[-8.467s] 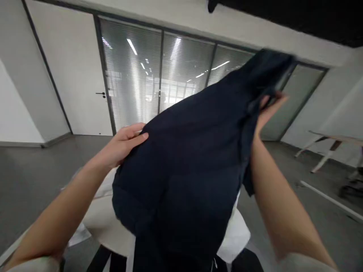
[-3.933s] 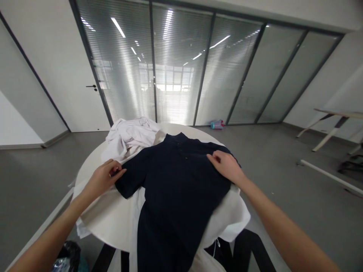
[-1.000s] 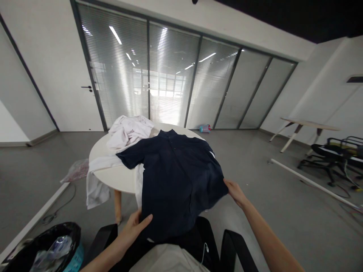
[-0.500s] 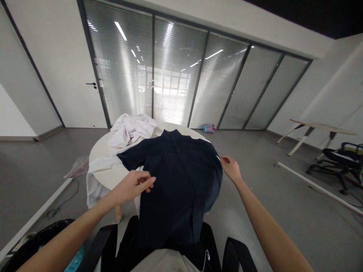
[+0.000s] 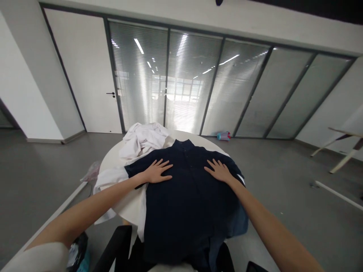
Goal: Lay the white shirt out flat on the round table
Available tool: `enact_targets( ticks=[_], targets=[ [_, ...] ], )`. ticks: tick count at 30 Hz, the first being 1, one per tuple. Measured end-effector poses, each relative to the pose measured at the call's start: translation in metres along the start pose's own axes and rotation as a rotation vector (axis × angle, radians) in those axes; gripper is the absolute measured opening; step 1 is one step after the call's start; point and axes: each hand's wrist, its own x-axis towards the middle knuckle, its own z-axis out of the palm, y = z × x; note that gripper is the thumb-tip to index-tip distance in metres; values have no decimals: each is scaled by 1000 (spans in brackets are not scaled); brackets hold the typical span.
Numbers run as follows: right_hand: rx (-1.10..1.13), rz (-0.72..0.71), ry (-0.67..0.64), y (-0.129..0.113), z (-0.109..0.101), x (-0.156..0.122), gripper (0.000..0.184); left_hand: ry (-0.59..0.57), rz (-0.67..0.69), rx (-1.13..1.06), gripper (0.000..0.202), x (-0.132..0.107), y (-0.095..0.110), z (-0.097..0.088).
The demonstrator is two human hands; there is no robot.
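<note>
Glass partitions with slatted blinds (image 5: 181,83) and a white door (image 5: 90,75) close off the far side of a grey-floored room. Before them stands a round white tabletop (image 5: 129,204), and a dark navy shirt (image 5: 187,204) is spread across it, collar toward the far edge and hem hanging over the near edge. Both hands lie flat on the shirt's chest with fingers spread, gripping nothing: the left hand (image 5: 157,172) near the left sleeve, the right hand (image 5: 218,170) toward the right shoulder. A heap of white clothes (image 5: 141,141) sits at the far left edge of the tabletop, just beside the shirt. A small bottle (image 5: 223,135) lies on the floor by the glass.
</note>
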Motion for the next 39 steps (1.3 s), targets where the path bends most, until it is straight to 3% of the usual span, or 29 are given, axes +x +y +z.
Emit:
enact_targets(
  ticks=[5, 8, 13, 17, 20, 23, 25, 28, 29, 31, 32, 35, 36, 37, 39],
  targets=[
    [-17, 6, 7, 6, 9, 4, 79, 58, 48, 1, 67, 4, -4, -4],
    [-19, -6, 45, 6, 11, 3, 77, 221, 44, -45, 44, 19, -18, -24],
    [-30, -7, 72, 4, 12, 1, 74, 545, -255, 203, 46, 47, -71, -79],
    [-32, -5, 83, 3, 12, -2, 72, 554, -441, 251, 32, 59, -109, -106],
    [-24, -5, 96, 3, 12, -3, 71, 628, -499, 218, 21, 64, -120, -116],
    [-10, -9, 114, 3, 13, -4, 72, 784, -529, 177, 30, 72, -114, -136],
    [-6, -12, 120, 4, 14, -4, 73, 924, -500, 148, 38, 77, -98, -155],
    [8, -19, 132, 4, 15, -4, 72, 1146, -381, 66, 42, 77, -54, -177],
    [16, -23, 142, 5, 16, -4, 72, 1146, -333, 45, 42, 74, -34, -180],
    [38, -39, 180, 7, 18, -3, 69, 1034, -176, 3, 41, 62, 10, -175],
    [55, -51, 207, 8, 19, -2, 66, 914, -18, -30, 38, 54, 31, -169],
    [159, -134, 322, 12, 20, -1, 54, 276, 571, -104, 33, 21, 80, -146],
    [220, -170, 360, 13, 19, -2, 51, 106, 686, -112, 35, 11, 88, -141],
    [292, -200, 393, 14, 17, -3, 47, -5, 744, -116, 38, 2, 92, -136],
    [477, -216, 424, 12, 10, -6, 45, -39, 691, -116, 41, -9, 85, -132]
  ],
)
